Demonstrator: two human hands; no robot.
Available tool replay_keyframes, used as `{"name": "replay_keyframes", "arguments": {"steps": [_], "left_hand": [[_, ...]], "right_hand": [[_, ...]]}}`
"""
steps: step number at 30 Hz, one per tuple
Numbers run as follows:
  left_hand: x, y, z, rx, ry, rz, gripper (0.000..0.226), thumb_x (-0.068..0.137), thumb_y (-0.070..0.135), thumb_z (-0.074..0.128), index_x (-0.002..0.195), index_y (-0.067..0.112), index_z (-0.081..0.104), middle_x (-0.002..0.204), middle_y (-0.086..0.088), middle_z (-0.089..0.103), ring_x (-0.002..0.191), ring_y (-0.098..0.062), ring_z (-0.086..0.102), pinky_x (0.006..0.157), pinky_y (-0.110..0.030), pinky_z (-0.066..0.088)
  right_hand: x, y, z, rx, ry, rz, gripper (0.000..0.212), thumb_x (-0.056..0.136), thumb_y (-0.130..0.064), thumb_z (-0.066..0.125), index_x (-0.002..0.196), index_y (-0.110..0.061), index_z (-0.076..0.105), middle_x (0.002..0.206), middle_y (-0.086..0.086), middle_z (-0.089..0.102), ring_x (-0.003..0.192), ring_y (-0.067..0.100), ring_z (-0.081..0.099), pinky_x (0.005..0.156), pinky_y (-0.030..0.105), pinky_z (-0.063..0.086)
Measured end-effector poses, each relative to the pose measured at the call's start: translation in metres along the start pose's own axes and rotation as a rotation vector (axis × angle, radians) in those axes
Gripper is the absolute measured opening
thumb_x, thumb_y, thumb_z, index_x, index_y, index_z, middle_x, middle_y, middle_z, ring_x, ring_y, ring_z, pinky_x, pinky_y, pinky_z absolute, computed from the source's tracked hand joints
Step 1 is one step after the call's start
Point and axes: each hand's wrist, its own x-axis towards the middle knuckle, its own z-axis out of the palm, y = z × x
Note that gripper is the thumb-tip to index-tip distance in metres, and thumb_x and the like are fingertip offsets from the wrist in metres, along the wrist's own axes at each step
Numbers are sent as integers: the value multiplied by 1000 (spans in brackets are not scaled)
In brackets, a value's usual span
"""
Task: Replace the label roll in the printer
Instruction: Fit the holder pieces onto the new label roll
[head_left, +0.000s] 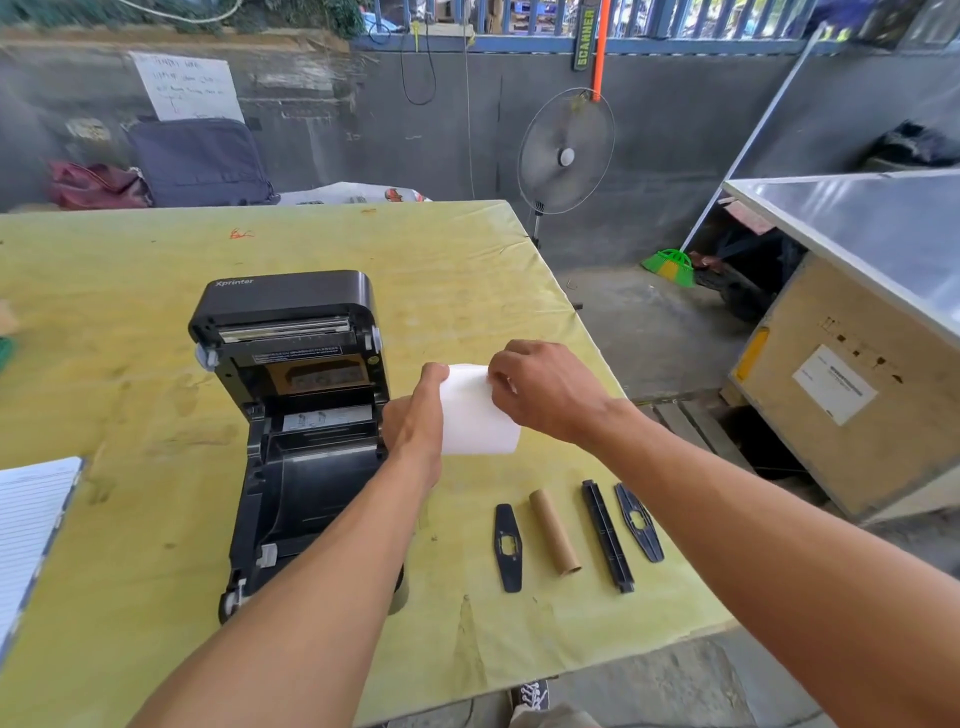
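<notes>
Forearms first, since ours fill the near edge and reach out over the rest.

Table (130, 291), yellow-green cover: we list it as the work surface bearing everything below.

Printer (296, 415), black, left of centre: lid tipped back toward the far side, roll bay open and, as far as we see, without a roll, presumably awaiting the new one.

Notepad (31, 525), lined, at the near left edge.

Label roll (475, 413), white: we hold it just right of the printer, above the table. Left hand (415, 423) is clamped on its left end; right hand (545, 392) is pinched at its far upper edge, probably seeking the loose end.

Spindle bar (608, 538), black, near right: we judge it laid out for threading through the new roll.

Cardboard core (555, 532), bare, left of the bar: likely the spent roll.

Two black guide plates, one (508, 548) left of the core, one (640, 522) right of the bar, all four parts side by side.
</notes>
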Motion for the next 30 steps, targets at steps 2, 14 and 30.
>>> {"name": "replay_keyframes", "arguments": {"steps": [2,14,30], "left_hand": [[3,-1,2,3,7,-5,48,56,55,69,75,11,62,80,-9,65,72,-29,65,64,-36,48],[16,-17,8,22,-13,-22,42,59,51,69,73,12,61,76,-6,63,68,-26,62,62,-35,46],[57,-34,14,62,9,-97,34,60,50,69,68,17,68,60,5,68,62,-20,64,54,-26,43]], "right_hand": [[0,5,-1,78,-39,13,24,93,-17,51,95,-3,70,98,12,68,84,35,62,75,43,51],[13,31,6,286,7,292,14,86,-20,62,88,-9,70,85,3,74,78,30,66,67,39,54],[33,105,64,64,-165,425,27,90,-14,46,97,-9,72,100,11,69,81,37,62,66,36,52]]}}
